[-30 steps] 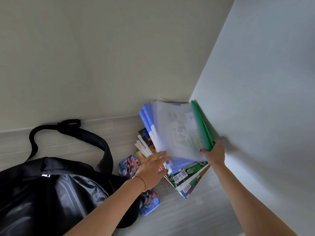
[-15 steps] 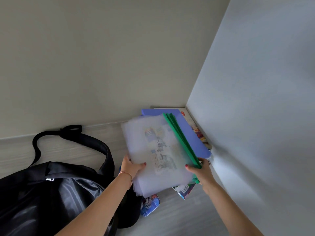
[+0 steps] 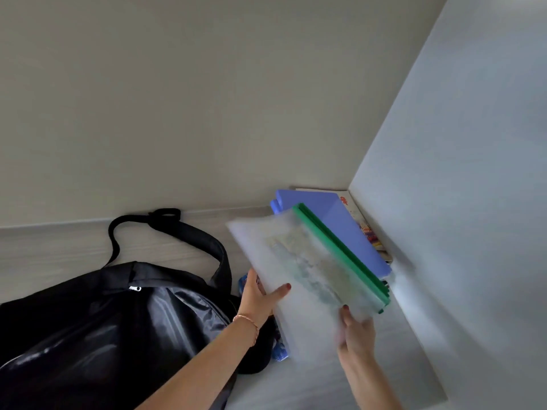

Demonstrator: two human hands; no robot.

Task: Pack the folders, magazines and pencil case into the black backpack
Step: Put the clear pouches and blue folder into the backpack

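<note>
Both hands hold a stack of translucent folders (image 3: pixel 299 261) with a green spine (image 3: pixel 340 253), lifted above the desk. My left hand (image 3: pixel 257 297) grips its left edge, thumb on top. My right hand (image 3: pixel 355 332) grips the near edge from below. Blue folders (image 3: pixel 334 223) lie under it in the corner, on top of magazines (image 3: pixel 364 229). The black backpack (image 3: pixel 103 329) lies at the left, its strap (image 3: pixel 177 232) arching over the desk. A blue printed pencil case (image 3: pixel 279 350) shows partly under the folders, beside the backpack.
A grey wood-grain desk (image 3: pixel 59 247) meets a beige back wall (image 3: pixel 207 99) and a pale side wall (image 3: pixel 473 202) at the right. The stacked items fill the corner.
The translucent folders went from standing against the side wall to lying flatter, lifted off the pile and carried toward me. My left hand moved from the pile to the folders' left edge.
</note>
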